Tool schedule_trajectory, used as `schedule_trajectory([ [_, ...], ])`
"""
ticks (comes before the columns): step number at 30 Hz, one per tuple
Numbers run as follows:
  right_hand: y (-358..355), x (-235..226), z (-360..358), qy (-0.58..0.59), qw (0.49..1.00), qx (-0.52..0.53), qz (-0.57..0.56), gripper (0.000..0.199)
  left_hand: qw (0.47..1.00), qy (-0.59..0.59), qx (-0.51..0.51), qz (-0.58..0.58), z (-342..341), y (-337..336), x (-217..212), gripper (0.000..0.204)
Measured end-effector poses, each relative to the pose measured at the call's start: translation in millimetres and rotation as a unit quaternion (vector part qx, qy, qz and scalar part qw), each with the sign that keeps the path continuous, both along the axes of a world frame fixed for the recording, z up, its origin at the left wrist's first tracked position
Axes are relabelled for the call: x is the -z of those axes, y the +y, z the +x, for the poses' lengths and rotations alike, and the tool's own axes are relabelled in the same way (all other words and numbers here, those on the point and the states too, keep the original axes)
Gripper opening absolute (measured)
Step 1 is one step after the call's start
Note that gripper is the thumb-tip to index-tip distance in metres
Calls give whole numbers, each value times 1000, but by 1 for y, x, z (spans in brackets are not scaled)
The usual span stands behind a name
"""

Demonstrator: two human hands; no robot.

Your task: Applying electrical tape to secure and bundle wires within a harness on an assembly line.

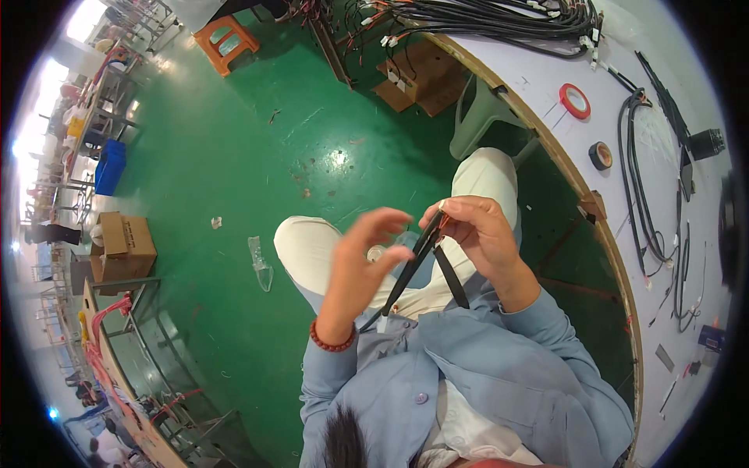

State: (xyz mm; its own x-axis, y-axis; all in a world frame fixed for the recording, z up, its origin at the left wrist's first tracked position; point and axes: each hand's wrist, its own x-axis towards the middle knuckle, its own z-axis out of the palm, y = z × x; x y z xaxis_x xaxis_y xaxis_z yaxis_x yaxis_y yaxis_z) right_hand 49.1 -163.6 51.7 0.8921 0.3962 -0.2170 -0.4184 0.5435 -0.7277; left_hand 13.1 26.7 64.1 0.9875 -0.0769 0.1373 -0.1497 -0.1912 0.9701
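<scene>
Above my lap, my right hand point(485, 235) pinches a black cable point(404, 284) near its upper end, where thin red-orange wires show by the fingertips. From there the cable slants down and left toward my waist. A second dark strip point(450, 277) hangs below the right hand; whether it belongs to the same cable I cannot tell. Just left of the cable is my left hand point(357, 264), slightly blurred, its thumb and fingers apart and curved with nothing in them. A beaded bracelet point(333, 335) circles that wrist.
The white worktable point(624, 234) curves along my right. On it lie a bundle of black cables point(507, 27), a red tape roll point(575, 101), a black tape roll point(600, 156) and looser cables point(630, 179). An orange stool point(225, 45) and a cardboard box point(129, 248) stand on the green floor.
</scene>
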Motion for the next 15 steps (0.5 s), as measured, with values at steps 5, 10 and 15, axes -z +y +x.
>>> schedule_trajectory([
  [5, -3, 5, -4, -130, 982, 41, -135, 23, 959, 219, 76, -165, -18, -21, 12, 27],
  [10, -9, 3, -7, -153, 966, 39, -205, 24, 977, 182, 64, -89, -22, -31, 8, 27],
  [15, -18, 7, -5, -98, 984, -1, -152, 25, 972, 183, 149, 6, -13, -28, 6, 27],
])
